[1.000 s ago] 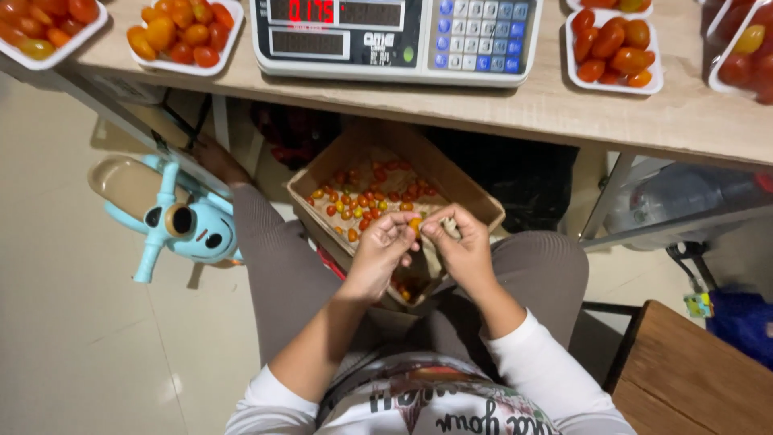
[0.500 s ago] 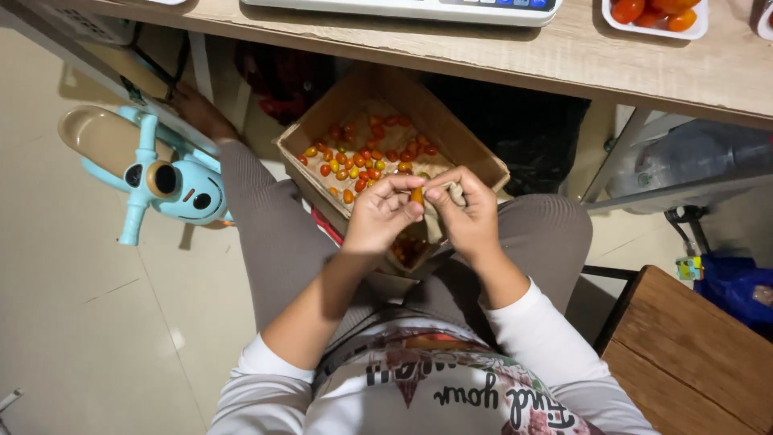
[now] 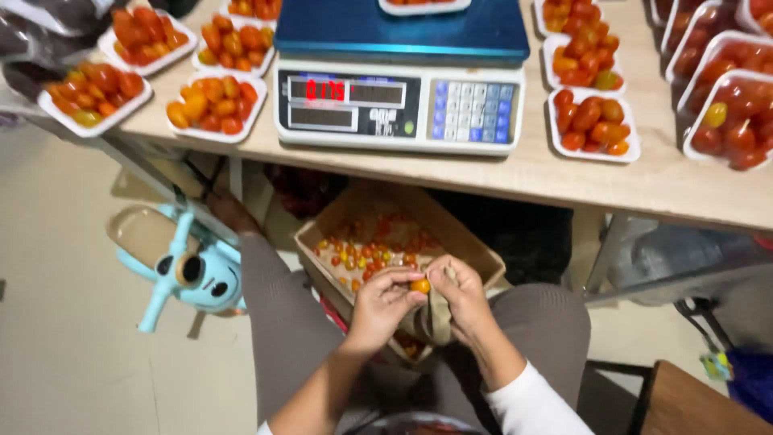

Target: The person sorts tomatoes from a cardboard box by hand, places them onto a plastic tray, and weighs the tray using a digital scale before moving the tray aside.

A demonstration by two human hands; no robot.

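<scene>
Orange cherry tomato (image 3: 420,285) pinched between left hand (image 3: 382,304) and right hand (image 3: 463,294) fingertips, roundish, no clear long axis | held over cardboard box (image 3: 475,246) on the lap, below the worktop (image 3: 564,173) front edge | open floor to the left beside a blue toy (image 3: 197,274)

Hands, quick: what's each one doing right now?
Left hand: fingers pinched shut on a small orange tomato.
Right hand: fingertips closed on the same tomato from the other side, above the cardboard box.
</scene>
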